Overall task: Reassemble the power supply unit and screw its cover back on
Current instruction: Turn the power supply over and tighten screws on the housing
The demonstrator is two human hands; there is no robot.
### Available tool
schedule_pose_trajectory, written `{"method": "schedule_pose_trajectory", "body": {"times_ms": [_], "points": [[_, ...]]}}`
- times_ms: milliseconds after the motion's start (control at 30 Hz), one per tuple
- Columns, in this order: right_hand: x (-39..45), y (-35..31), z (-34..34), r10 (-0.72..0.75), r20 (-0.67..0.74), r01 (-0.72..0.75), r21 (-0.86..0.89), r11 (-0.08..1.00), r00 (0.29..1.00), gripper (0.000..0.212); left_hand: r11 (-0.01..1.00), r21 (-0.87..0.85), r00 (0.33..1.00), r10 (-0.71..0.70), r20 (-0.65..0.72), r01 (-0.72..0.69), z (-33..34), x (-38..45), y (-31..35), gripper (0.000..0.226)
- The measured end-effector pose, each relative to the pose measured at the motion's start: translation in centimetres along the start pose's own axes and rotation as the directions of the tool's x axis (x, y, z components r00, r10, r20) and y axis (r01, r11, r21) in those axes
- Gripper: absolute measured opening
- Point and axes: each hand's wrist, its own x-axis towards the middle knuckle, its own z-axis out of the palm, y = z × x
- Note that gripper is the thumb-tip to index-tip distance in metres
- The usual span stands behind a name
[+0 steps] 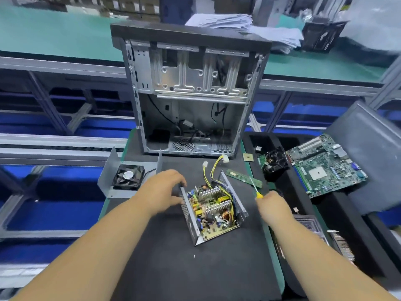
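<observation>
1. The open power supply unit [213, 210] sits near the middle of the dark mat [173, 268], its circuit board bare between two upright sheet-metal walls, with yellow and blue leads trailing away toward the far side.
2. The left hand [166, 192] curls its fingers over the left wall of the housing, thumb on the near side, steadying it.
3. The right hand [274, 208] is wrapped around a screwdriver [256, 189] with a yellow collar and green shaft, just right of the unit; it is blurred, so the exact finger placement cannot be told.
4. The cover with its fan [128, 177] lies well to the left at the mat's edge, apart from the unit.
5. Judging by looks, the housing is stiff, thin steel with sharp edges and moderate weight; the board, coils and heatsinks are fragile.
6. Best taken by the outer walls or base corners, never by the components, and the leads need tucking clear before the cover goes on.
</observation>
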Motion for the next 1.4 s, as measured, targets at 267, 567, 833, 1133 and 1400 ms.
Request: {"method": "schedule_pose_trajectory", "body": {"times_ms": [267,567,833,1133,1400], "points": [[0.5,2.4,0.5,-0.028,0.081,0.048,-0.256,0.965,0.996,0.024,0.996,-0.011,0.996,-0.089,0.028,0.090,0.3,-1.1,1.0,0.034],[1.6,1.3,-1.7,-0.226,0.151,0.258,-0.245,0.935,0.962,0.028,0.975,0.024,0.975,-0.222,0.016,0.221,1.1,-3.3,3.6,0.036],[-0.9,-7.5,-0.6,-0.830,0.110,0.833,-0.175,0.525,0.547,0.024,0.967,-0.012,0.967,-0.253,0.041,0.253,0.7,-3.8,4.2,0.037],[-2.0,-10.5,1.5,-0.760,0.341,0.696,-0.690,0.199,0.554,0.028,0.968,-0.146,0.978,-0.194,0.081,0.204,-0.9,-3.2,3.0,0.035],[-2.9,-10.4,1.9,-0.729,0.150,0.706,-0.436,0.557,0.668,0.029,0.952,-0.245,0.981,-0.158,0.109,0.181,-1.3,-2.3,2.1,0.031]]}}
